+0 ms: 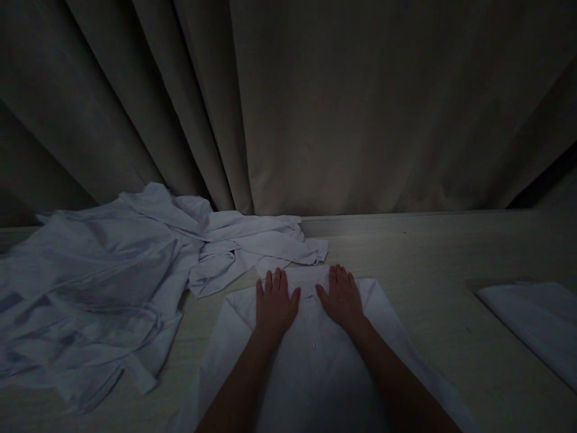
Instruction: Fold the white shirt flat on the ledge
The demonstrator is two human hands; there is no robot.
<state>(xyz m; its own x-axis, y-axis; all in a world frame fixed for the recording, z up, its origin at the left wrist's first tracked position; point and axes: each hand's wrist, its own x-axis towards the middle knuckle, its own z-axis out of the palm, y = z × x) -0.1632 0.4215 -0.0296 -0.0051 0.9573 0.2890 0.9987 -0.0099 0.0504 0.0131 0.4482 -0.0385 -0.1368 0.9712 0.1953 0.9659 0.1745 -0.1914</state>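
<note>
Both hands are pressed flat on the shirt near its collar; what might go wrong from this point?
1. The pile of loose white garments reaches the shirt's top edge beside the left hand; a sleeve from it may get caught in the work.
2. The right hand and left hand pin only the top, so the lower shirt may bunch if dragged.
3. Dim light may hide creases.

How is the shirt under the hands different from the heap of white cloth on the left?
The shirt lies spread flat and smooth, buttons up; the heap is crumpled and wrinkled. The left hand and right hand press flat on the shirt; nothing touches the heap. The heap covers more of the table. Both are white cloth.
</note>
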